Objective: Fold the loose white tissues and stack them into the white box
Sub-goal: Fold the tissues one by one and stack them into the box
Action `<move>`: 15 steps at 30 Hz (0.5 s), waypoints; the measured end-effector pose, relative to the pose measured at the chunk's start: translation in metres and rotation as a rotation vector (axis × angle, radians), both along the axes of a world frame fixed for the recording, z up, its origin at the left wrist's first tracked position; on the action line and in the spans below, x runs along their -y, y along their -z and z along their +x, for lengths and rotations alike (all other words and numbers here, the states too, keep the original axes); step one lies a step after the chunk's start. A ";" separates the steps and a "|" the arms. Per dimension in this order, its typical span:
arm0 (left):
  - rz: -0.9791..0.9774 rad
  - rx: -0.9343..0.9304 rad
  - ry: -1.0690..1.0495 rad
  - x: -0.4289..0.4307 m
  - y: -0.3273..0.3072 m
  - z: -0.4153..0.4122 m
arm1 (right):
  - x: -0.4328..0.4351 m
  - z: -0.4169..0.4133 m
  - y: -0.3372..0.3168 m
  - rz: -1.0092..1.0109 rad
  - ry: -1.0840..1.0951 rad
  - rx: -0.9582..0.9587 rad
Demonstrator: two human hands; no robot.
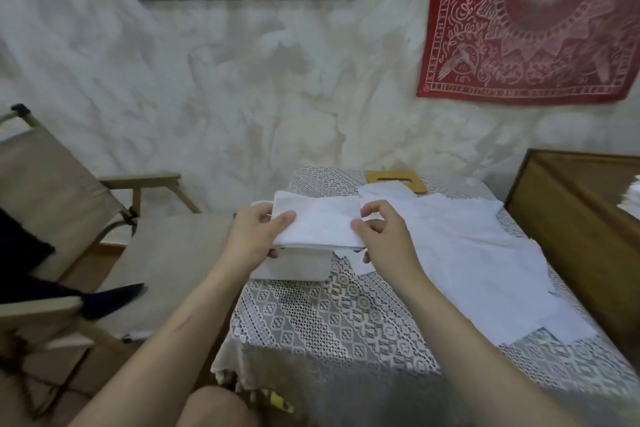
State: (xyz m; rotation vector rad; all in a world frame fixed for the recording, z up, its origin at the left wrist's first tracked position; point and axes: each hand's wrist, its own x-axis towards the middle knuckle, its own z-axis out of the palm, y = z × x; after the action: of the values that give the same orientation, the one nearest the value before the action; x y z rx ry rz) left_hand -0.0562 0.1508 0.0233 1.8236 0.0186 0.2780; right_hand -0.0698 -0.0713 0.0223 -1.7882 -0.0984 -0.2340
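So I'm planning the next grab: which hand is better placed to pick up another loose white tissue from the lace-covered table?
Right hand, probably. The loose white tissues are spread on its side, just beyond its fingers, while the left hand grips the folded white tissue above the white box.

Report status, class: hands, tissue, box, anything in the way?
Left hand and right hand gripping folded tissue at its ends, above white box. Loose tissues remain on table. Nothing blocking.

L hand (258,236), R hand (384,239): pinching.
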 end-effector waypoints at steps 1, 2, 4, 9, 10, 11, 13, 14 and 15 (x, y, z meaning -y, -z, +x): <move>0.046 0.006 -0.011 -0.009 -0.002 0.002 | -0.007 0.004 0.000 -0.018 0.008 -0.001; 0.083 0.008 -0.024 -0.017 -0.003 0.005 | -0.013 0.009 0.000 -0.032 0.013 -0.004; 0.141 -0.005 -0.036 -0.030 -0.005 0.009 | -0.025 0.016 0.001 -0.048 0.020 -0.008; 0.207 0.009 -0.036 -0.057 -0.005 0.012 | -0.044 0.029 0.004 -0.064 0.048 -0.018; 0.219 0.012 -0.040 -0.061 -0.003 0.013 | -0.047 0.031 0.004 -0.075 0.048 -0.015; 0.242 0.005 -0.050 -0.064 -0.001 0.015 | -0.049 0.032 0.004 -0.093 0.047 -0.013; 0.290 -0.032 -0.098 -0.067 0.002 0.019 | -0.051 0.035 0.002 -0.163 0.044 -0.020; 0.296 -0.051 -0.117 -0.068 0.004 0.023 | -0.051 0.036 0.002 -0.214 0.043 -0.023; 0.308 -0.055 -0.130 -0.067 0.006 0.025 | -0.050 0.037 0.002 -0.271 0.040 -0.028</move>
State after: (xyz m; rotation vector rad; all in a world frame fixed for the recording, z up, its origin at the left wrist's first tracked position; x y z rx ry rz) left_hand -0.0310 0.2180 0.0171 2.1399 0.1401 0.3373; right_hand -0.0326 -0.0208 0.0207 -2.0643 -0.0773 -0.2321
